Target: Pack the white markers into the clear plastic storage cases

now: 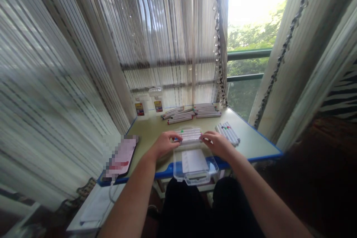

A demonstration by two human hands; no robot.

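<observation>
A row of white markers (190, 135) with coloured caps lies on the small table (256, 143), just behind an open clear plastic case (194, 164) that overhangs the front edge. My left hand (165, 143) pinches the left end of this row with curled fingers. My right hand (218, 143) grips the right end the same way. Both forearms reach in from below.
More markers lie in a group (228, 132) right of my hands and in piles (192, 113) at the back. Two small packets (148, 105) lean against the curtain. A phone (122, 158) lies at the left front corner. Curtains close off the left side.
</observation>
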